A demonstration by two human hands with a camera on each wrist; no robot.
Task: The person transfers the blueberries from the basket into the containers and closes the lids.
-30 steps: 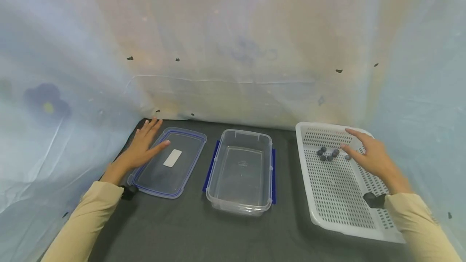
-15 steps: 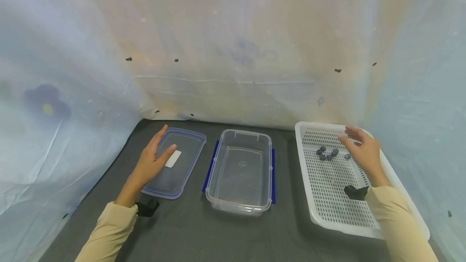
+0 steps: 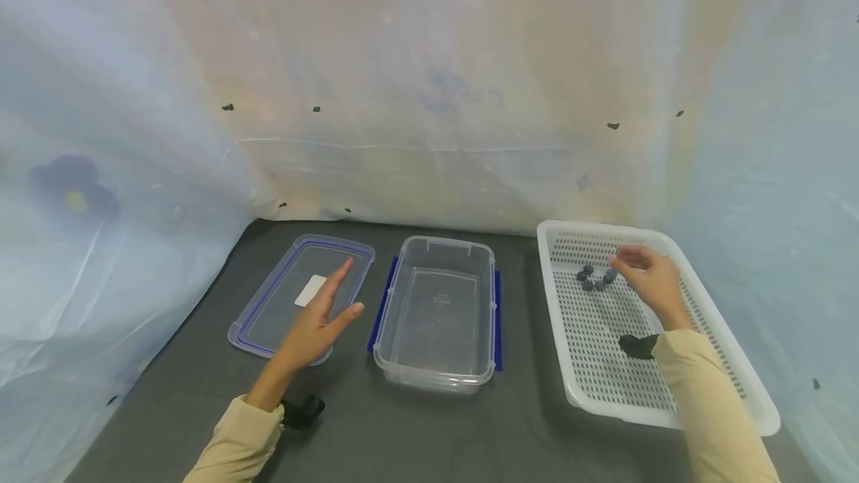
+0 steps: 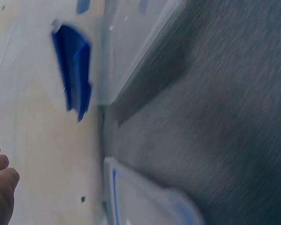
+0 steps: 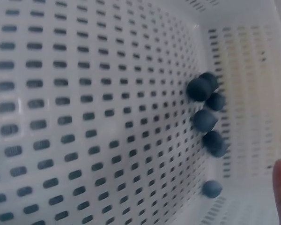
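I see the right hand (image 3: 647, 282) over the far end of the white basket (image 3: 731, 386), its fingers bent toward the small cluster of blueberries (image 3: 593, 279) that lies at about ten o'clock from the hand, against the basket's far wall. The fingertips are close together just beside the berries, but I cannot tell whether they already pinch one. In the right wrist view six dark berries (image 5: 206, 119) sit loose on the slotted floor, bunched near the corner where the floor meets the wall, probably because they roll there. The left hand (image 3: 321, 319) hangs above the bench (image 3: 201, 364), fingers straight and released, holding nothing; it sits over the near right corner of the flat lid (image 3: 282, 304), at about nine o'clock from the clear container (image 3: 436, 311). That container stands empty and uncovered between lid and basket, its blue clips (image 3: 498, 319) folded down along its sides, so its mouth is free from above. The lid lies apart from it with a white label (image 3: 310, 291) showing. Pale sheeting (image 3: 429, 95) walls in the bench on three sides. Nothing stands between the berries and the container except the basket's own rim.
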